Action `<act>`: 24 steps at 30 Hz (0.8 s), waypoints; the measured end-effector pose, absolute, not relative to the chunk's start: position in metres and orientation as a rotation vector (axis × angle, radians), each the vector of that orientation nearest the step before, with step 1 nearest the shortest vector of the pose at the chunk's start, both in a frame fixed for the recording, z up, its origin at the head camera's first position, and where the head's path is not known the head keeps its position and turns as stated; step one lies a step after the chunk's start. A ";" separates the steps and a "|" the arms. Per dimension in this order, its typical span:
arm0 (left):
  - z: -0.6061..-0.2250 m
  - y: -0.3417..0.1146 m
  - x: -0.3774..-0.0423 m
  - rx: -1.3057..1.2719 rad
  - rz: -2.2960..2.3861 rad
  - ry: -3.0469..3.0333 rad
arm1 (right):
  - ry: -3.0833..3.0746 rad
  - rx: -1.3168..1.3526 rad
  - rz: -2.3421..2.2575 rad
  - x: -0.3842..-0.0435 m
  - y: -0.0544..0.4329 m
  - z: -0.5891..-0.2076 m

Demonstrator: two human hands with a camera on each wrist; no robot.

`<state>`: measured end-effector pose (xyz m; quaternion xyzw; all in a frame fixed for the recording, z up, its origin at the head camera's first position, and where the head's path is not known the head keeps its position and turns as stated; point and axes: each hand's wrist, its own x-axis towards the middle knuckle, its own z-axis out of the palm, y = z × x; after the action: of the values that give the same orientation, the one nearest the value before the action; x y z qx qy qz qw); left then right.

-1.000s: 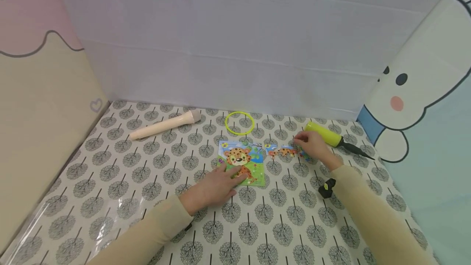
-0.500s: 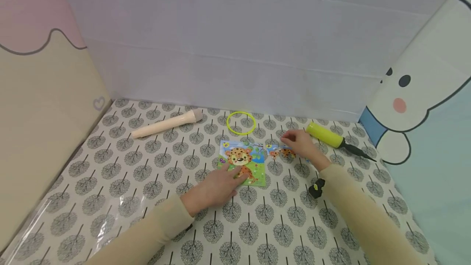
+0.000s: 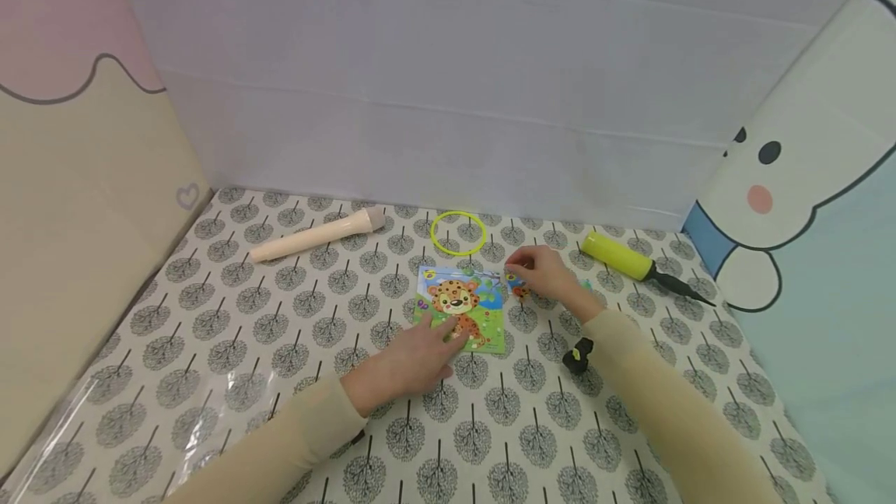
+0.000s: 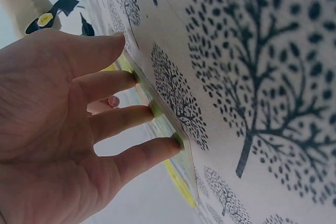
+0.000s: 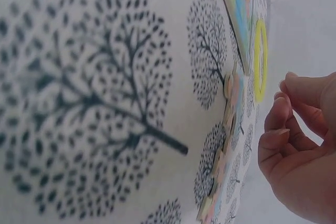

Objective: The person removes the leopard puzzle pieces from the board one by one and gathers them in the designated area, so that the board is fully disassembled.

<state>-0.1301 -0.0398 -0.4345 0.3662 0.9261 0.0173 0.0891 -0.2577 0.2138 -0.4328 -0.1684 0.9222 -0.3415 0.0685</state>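
Observation:
A square picture puzzle board (image 3: 493, 321) with a cartoon leopard cub lies flat on the table. My left hand (image 3: 413, 356) rests on its lower left part. In the left wrist view, three spread fingertips press on the board (image 4: 190, 163) near its edge, with the thumb outstretched. Right of the board is a row of puzzle pieces (image 3: 517, 288), mostly covered in the head view by my right hand (image 3: 542, 272). From the right wrist, that hand (image 5: 304, 124) is above the row of pieces (image 5: 226, 140), fingers loosely bent, with nothing visible between thumb and fingertips.
A thin yellow ring (image 3: 458, 254) lies behind the board. At the back left is a pale toy microphone (image 3: 315, 240); at the back right, a yellow-green hand pump (image 3: 619, 257) with a black nozzle. A tree-patterned cloth (image 3: 434, 442) covers the table, with wall sheets behind and beside.
My right hand has moved left along the row of puzzle pieces, from its right end to its left end beside the board. The left hand stays on the board.

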 end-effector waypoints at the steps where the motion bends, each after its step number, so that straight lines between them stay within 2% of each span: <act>1: -0.435 -0.041 -0.130 1.101 0.057 2.756 | 2.773 -0.501 -1.029 -0.258 0.212 -0.433; 13: -0.438 -0.048 -0.123 1.153 0.134 2.719 | 2.706 -0.463 -1.086 -0.261 0.197 -0.441; 24: -0.437 -0.052 -0.119 1.109 0.087 2.685 | 2.677 -0.614 -1.063 -0.259 0.160 -0.448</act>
<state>-0.1190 -0.0517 -0.4373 0.3789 0.9175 0.0296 0.1174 -0.2591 0.1599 -0.4479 -0.2076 0.9045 -0.3593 0.0982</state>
